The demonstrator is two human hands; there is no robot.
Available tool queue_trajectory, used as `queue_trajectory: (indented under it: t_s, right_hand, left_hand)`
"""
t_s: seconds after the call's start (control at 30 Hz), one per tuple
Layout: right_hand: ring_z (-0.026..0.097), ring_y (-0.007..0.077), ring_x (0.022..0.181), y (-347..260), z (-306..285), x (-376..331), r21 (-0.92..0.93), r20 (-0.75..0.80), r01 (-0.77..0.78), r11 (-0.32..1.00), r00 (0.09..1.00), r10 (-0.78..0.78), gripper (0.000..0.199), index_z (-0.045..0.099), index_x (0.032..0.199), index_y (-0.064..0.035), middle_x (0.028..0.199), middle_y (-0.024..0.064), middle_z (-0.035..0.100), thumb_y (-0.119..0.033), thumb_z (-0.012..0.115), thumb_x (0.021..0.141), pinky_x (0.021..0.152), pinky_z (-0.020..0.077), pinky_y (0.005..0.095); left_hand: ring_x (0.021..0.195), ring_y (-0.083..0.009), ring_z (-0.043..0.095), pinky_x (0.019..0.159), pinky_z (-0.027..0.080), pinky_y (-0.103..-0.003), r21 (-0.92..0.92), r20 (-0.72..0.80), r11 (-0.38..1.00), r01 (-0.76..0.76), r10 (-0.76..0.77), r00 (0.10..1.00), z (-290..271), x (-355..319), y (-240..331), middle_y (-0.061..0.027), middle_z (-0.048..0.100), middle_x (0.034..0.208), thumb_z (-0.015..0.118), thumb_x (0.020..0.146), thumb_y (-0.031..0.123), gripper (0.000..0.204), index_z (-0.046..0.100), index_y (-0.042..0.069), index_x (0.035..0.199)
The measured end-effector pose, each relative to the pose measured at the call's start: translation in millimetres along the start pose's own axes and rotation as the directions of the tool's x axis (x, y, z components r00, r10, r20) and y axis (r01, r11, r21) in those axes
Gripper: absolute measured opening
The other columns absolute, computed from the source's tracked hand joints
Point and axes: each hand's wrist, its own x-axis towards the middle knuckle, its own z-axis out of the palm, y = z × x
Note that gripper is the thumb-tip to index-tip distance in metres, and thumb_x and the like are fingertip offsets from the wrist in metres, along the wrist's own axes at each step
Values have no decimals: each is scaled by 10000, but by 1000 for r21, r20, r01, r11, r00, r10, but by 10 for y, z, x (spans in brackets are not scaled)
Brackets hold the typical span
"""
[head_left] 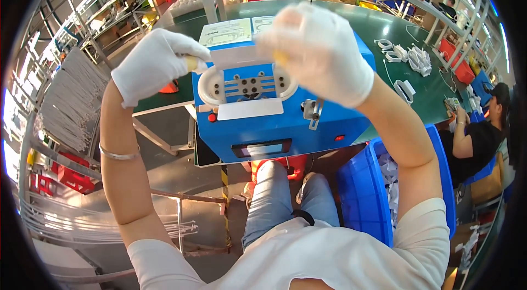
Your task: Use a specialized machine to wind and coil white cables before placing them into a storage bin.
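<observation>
Head view gives me a blue machine, which I take as the clock's centre, with 12 on its far side. The left hand, white-gloved, is near 10 o'clock, its fingers bent and the tips close together; I cannot tell whether they grip anything. The right hand, also gloved, is over the machine toward 1 o'clock, too blurred for me to read its grip. Between them I see a pale strip; I cannot tell if either holds it. Below it, white rounded pieces sit on the machine's top, one at each end of a slotted metal plate. I find a red button at 8 and a screen at 6. White cable bundles lie on the green table toward 2, and a blue bin stands at 4.
</observation>
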Motion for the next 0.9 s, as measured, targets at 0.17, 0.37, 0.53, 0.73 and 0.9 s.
queue_trajectory:
  t_s: [0.17,0.37,0.53,0.73,0.9]
  right_hand:
    - [583,237,719,-79,140,-74,-139,267,27,990,963,12,101,636,819,-108,756,58,543,-104,647,719,590,477,334]
    - [603,295,731,-69,187,-19,38,420,-205,978,891,171,180,623,846,-51,781,92,578,-230,622,827,653,504,355]
    - [621,193,811,204,260,34,326,747,-714,620,596,294,489,618,1015,-37,901,104,646,-500,500,912,736,509,293]
    - [623,125,874,10,374,111,465,765,-883,-62,366,530,455,584,1138,-18,953,104,660,-418,509,933,778,521,282]
    - [604,116,834,-8,400,57,572,674,-797,191,590,445,269,642,1001,-12,934,63,646,-259,571,923,736,508,254]
  left_hand:
    - [841,-305,608,760,491,-363,398,-74,903,-165,210,975,148,-76,-13,-145,668,864,631,756,112,196,723,96,928]
    - [843,-284,608,737,486,-383,553,-379,809,-200,459,804,583,-111,60,-105,642,858,654,753,154,158,660,74,889]
    - [799,-260,599,713,486,-369,603,-387,762,-236,539,749,698,-45,-32,-77,628,821,665,719,119,123,661,69,832]
    - [823,-262,593,720,485,-377,584,-399,769,-259,550,734,692,-32,-79,-74,625,825,671,704,92,120,661,68,820]
    - [846,-281,598,758,484,-377,571,-515,808,-147,492,701,720,9,-55,-92,630,822,687,694,55,376,621,94,1062]
